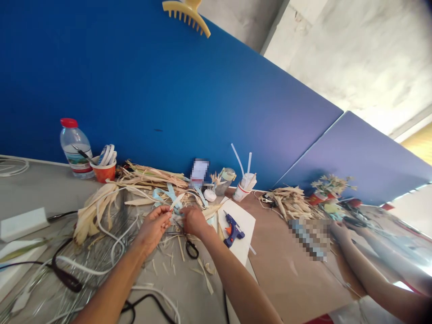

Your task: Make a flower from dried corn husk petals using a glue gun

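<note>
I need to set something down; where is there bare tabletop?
Brown tabletop, between the white sheet and co-worker's arms; grey tabletop, between the bottle and white block. Crowded: around the left hand and right hand, among dried husks.

A blue partition panel [162,90] rises behind a grey tabletop [43,185]. Bright light washes the mottled plaster [367,58] above.

- Bottle [78,154]: clear plastic, glossy; cap [69,123]: opaque plastic, smooth;
- Husks [92,211]: dry plant fibre, matt, creased, rough;
- Held strip [176,202]: dry-looking, matt;
- Glue gun [233,229]: moulded plastic, smooth;
- Sheet [247,220]: paper-like, smooth, matt;
- Partition [145,90]: smooth, faint sheen;
- Claw clip [184,10]: moulded plastic, smooth;
- Straws [249,162]: translucent plastic, smooth;
- Tabletop [43,189]: matt.
</note>
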{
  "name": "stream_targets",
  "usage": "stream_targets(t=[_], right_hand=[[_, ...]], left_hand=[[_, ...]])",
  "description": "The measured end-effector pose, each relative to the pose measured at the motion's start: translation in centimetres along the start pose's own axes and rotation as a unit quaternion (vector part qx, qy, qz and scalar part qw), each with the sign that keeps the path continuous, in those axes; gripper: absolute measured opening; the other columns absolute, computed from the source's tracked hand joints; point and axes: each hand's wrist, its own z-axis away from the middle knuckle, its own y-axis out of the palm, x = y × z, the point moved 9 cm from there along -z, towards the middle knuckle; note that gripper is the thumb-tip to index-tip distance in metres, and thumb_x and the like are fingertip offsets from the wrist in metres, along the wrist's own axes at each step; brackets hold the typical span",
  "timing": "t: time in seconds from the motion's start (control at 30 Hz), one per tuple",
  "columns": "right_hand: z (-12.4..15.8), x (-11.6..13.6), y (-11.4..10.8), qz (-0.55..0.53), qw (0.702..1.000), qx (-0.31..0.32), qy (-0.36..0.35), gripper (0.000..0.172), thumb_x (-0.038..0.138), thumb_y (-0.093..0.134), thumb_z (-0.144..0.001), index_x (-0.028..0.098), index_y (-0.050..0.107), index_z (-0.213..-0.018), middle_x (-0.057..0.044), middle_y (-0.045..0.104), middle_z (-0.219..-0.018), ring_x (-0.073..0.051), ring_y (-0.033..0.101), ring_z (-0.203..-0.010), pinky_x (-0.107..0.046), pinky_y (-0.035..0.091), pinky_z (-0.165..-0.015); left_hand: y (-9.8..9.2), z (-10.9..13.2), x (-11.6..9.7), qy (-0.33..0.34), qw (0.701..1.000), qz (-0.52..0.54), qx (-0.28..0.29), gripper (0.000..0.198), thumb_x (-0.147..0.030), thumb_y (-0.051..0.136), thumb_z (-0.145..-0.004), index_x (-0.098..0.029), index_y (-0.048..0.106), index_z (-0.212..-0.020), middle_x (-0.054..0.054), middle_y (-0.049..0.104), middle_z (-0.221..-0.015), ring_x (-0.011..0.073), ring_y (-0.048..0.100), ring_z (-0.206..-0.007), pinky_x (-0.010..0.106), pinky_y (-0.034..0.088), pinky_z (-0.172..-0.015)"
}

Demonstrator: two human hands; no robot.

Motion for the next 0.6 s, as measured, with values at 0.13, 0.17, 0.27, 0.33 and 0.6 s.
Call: stream_targets(t=[0.13, 0.17, 0.27, 0.33, 0.6], right_hand=[[0.3, -0.9, -1.0, -0.011, 1.0, 0.001, 0.003, 0.024, 0.007, 0.054, -0.072, 0.016, 0.069, -0.089, -0.01, 0.068, -0.092, -0.02, 0.058, -0.091, -0.027, 0.038, -0.083], [0.4, -1.1, -1.3, -0.015, 1.0, -0.001, 0.004, 0.024, 0.007, 0.053, -0.072, 0.016, 0.069, -0.088, -0.009, 0.068, -0.091, -0.019, 0.058, -0.09, -0.026, 0.039, -0.081], [0.7, -1.4, -1.7, -0.024, 1.0, -0.006, 0.004, 0.026, 0.009, 0.054, -0.073, 0.017, 0.069, -0.093, -0.009, 0.068, -0.096, -0.019, 0.058, -0.093, -0.026, 0.039, -0.082], [0.8, -1.2, -1.5, -0.028, 1.0, -0.002, 0.003, 0.028, 0.01, 0.055, -0.072, 0.016, 0.068, -0.096, -0.009, 0.068, -0.099, -0.019, 0.058, -0.094, -0.026, 0.039, -0.083], [0.6, -0.5, -0.1, -0.058, 0.998, 0.007, 0.015, 0.021, 0.01, 0.056, -0.068, 0.018, 0.069, -0.083, -0.008, 0.069, -0.089, -0.021, 0.058, -0.087, -0.028, 0.038, -0.078]], left_hand=[[0.1, 0.0, 0.1, 0.001, 1.0, -0.011, 0.008, 0.022, -0.022, 0.074, -0.059, -0.014, 0.061, -0.075, -0.005, 0.053, -0.064, 0.0034, 0.037, -0.048, 0.018, 0.029, -0.046], [0.1, 0.0, 0.1, -0.001, 1.0, -0.012, 0.01, 0.022, -0.023, 0.074, -0.059, -0.014, 0.061, -0.074, -0.005, 0.052, -0.064, 0.0035, 0.037, -0.048, 0.018, 0.029, -0.046], [0.2, 0.1, 0.1, -0.002, 1.0, -0.017, 0.007, 0.024, -0.024, 0.075, -0.059, -0.014, 0.061, -0.074, -0.005, 0.053, -0.065, 0.0035, 0.036, -0.048, 0.018, 0.028, -0.045], [0.2, 0.1, 0.1, 0.002, 1.0, -0.023, 0.004, 0.024, -0.025, 0.076, -0.058, -0.014, 0.06, -0.074, -0.004, 0.054, -0.067, 0.0038, 0.036, -0.047, 0.018, 0.028, -0.045], [0.2, 0.0, 0.1, 0.009, 1.0, -0.017, 0.012, 0.018, -0.028, 0.073, -0.062, -0.017, 0.061, -0.07, -0.003, 0.055, -0.065, 0.005, 0.035, -0.048, 0.019, 0.029, -0.045]])
